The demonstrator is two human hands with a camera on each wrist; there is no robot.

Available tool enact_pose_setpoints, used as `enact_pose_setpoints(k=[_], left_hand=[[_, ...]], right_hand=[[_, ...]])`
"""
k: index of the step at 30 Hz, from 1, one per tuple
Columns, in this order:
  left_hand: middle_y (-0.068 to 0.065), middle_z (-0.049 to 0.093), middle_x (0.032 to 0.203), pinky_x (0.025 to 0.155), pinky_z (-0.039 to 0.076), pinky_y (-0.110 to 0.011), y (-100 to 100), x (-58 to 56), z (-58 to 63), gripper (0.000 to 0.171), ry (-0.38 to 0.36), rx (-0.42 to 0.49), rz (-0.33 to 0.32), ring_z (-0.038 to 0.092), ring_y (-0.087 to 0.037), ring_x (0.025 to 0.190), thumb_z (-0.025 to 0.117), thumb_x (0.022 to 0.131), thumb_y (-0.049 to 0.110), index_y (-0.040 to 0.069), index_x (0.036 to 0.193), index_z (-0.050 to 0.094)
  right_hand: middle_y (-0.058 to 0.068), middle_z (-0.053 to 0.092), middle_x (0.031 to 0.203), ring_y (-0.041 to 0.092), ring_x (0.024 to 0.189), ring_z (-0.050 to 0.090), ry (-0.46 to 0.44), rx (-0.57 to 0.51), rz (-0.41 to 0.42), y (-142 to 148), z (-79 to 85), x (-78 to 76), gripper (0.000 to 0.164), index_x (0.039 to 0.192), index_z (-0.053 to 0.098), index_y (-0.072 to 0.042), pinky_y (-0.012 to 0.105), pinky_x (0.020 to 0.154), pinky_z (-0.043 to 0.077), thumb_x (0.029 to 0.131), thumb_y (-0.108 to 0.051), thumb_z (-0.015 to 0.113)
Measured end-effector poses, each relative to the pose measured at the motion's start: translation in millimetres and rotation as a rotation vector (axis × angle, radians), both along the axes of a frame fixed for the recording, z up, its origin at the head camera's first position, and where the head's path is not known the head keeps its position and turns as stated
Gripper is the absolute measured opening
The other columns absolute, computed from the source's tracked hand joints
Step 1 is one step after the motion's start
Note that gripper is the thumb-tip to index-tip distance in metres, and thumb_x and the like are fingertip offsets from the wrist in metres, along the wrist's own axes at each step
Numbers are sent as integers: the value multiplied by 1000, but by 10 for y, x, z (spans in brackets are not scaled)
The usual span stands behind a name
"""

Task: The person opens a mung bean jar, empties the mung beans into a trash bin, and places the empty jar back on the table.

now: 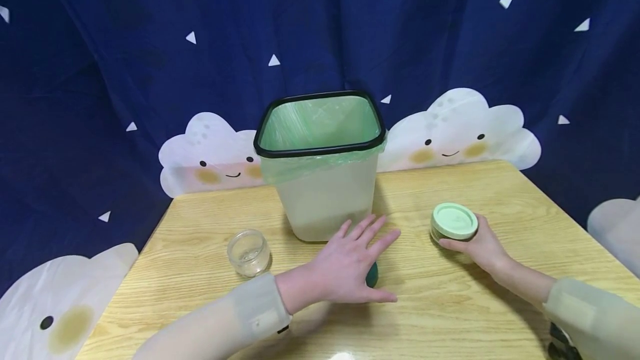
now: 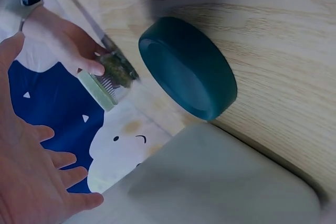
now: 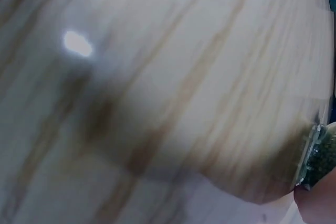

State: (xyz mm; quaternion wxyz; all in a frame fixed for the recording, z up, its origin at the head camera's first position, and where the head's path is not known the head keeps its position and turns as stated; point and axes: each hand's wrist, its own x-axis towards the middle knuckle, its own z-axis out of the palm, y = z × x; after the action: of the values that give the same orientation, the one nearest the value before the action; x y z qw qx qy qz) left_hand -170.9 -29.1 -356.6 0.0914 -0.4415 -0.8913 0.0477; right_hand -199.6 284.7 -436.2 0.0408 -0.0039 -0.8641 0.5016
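Observation:
My left hand [image 1: 345,263] is spread with fingers apart over a dark green round lid-like piece [image 2: 188,69] on the table. In the head view that piece [image 1: 372,275] is mostly hidden behind the hand; contact between them is not shown. At the right, my right hand [image 1: 487,244] grips a small clear jar with a pale green lid [image 1: 454,220]. Dark green contents [image 2: 116,71] show through its wall in the left wrist view. The jar is at or just above the tabletop; which, I cannot tell.
A pale bin [image 1: 327,199] with a black rim and green liner stands at the table's back middle. Left of it sits a small clear glass jar [image 1: 249,253] without a lid. A dark blue curtain [image 1: 225,26] hangs behind the wooden table [image 1: 200,288].

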Motion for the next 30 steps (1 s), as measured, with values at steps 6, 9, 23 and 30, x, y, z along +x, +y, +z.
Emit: enact_pose_setpoints(k=[6,9,23,30], left_hand=[[-9,11,161,109,27,-53,87,-21,1,101,18,0,-26,14,-26,146,38,80,84,24,157,13],[-8,10,161,110,27,-53,118,-35,10,101,21,1,-23,14,-26,145,39,80,84,23,157,13],[-3,5,162,112,23,-49,228,-97,324,102,-42,117,-40,8,-22,147,45,79,82,26,157,9],[-3,9,162,113,23,-45,214,-112,527,104,-71,224,-36,11,-21,146,52,79,78,24,157,9]], right_hand=[[37,31,137,51,124,35,16,22,-30,25,-11,7,100,142,15,15,62,100,27,77,-17,83],[38,33,134,51,121,37,66,48,-27,49,49,8,98,141,16,16,62,99,29,76,-16,83],[35,43,126,46,114,43,281,162,76,108,648,65,91,137,23,14,19,87,33,72,-6,83],[28,48,125,2,106,45,336,185,145,31,919,137,89,136,28,7,7,79,32,70,-6,86]])
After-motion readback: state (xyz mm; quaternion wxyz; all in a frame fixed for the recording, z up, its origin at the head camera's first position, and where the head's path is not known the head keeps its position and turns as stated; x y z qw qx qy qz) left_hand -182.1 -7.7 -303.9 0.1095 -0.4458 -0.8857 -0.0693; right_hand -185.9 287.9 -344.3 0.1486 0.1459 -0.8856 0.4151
